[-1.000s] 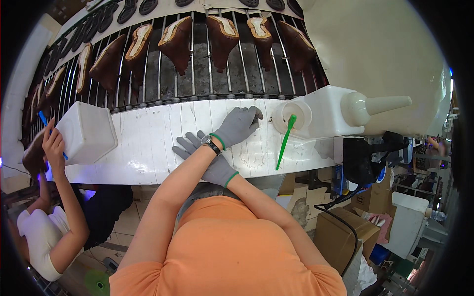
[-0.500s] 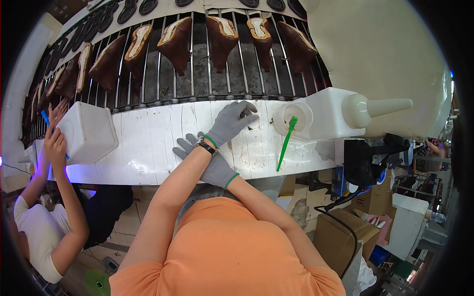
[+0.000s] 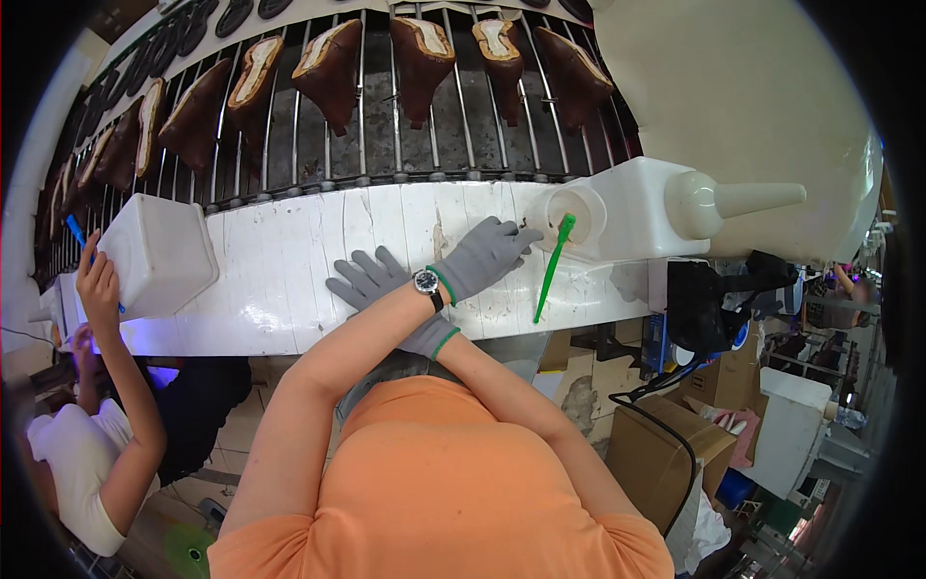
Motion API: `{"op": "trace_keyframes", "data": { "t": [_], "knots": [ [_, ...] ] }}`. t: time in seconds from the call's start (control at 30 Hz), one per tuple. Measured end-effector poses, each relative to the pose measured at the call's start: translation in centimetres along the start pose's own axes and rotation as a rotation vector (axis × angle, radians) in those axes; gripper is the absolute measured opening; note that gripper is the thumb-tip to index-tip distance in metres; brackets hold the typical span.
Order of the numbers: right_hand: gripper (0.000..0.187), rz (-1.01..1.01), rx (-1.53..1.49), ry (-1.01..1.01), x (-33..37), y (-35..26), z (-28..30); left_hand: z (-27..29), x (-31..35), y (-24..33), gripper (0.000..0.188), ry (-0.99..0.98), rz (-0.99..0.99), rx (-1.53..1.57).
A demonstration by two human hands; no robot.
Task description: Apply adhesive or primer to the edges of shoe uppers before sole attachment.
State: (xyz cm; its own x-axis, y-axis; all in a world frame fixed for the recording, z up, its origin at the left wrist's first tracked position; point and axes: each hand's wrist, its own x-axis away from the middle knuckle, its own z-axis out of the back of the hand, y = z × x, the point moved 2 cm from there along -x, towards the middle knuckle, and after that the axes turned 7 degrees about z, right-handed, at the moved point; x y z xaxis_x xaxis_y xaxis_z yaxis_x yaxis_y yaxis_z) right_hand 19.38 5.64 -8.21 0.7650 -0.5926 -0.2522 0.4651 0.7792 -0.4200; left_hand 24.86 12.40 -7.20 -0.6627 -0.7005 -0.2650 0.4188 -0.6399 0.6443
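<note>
Person stood with gloved forearms crossed over white bench point(image 3: 280, 270) — left hand point(image 3: 490, 257) uppermost, fingers loosely bent, slightly apart, nothing seen in it. Right hand point(image 3: 370, 281) lay at its nine o'clock, fingers spread. Green stick point(image 3: 552, 277) — near left hand, three o'clock — reached from translucent cup point(image 3: 592, 236). Brown shoe uppers point(image 3: 422, 87) sat at twelve o'clock.

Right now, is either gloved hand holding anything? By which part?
Nothing is held: left hand empty near the cup, right hand open over the bench.
</note>
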Motion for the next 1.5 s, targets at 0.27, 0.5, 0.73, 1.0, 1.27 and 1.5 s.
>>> {"op": "trace_keyframes", "data": {
  "t": [0.27, 0.5, 0.73, 1.0, 1.27, 1.5],
  "knots": [
    [0.061, 0.001, 0.01, -0.011, -0.3, 0.5, 0.0, -1.2, -0.9, 1.3, 0.023, 0.008, 0.208, -0.164],
    [0.059, 0.005, 0.047, 0.012, -0.2, 0.2, 0.4, -1.5, -0.6, 2.6, 0.017, 0.052, 0.341, -0.184],
    [0.059, 0.01, 0.007, 0.05, -0.2, 0.4, 0.5, -1.9, -0.6, 2.1, 0.005, 0.029, 0.158, -0.391],
    [0.055, 0.028, -0.024, 0.073, 0.1, 1.0, 0.5, -3.0, -1.9, 4.1, 0.006, -0.052, 0.224, -0.584],
    [0.05, 0.012, -0.036, 0.137, 0.1, 1.1, 0.7, -3.1, -2.3, 3.2, 0.009, -0.081, 0.203, -0.504],
    [0.048, 0.018, 0.013, 0.194, 0.0, 0.8, 1.0, -2.5, -2.0, 1.6, 0.025, -0.119, 0.213, -0.241]
  ]
}}
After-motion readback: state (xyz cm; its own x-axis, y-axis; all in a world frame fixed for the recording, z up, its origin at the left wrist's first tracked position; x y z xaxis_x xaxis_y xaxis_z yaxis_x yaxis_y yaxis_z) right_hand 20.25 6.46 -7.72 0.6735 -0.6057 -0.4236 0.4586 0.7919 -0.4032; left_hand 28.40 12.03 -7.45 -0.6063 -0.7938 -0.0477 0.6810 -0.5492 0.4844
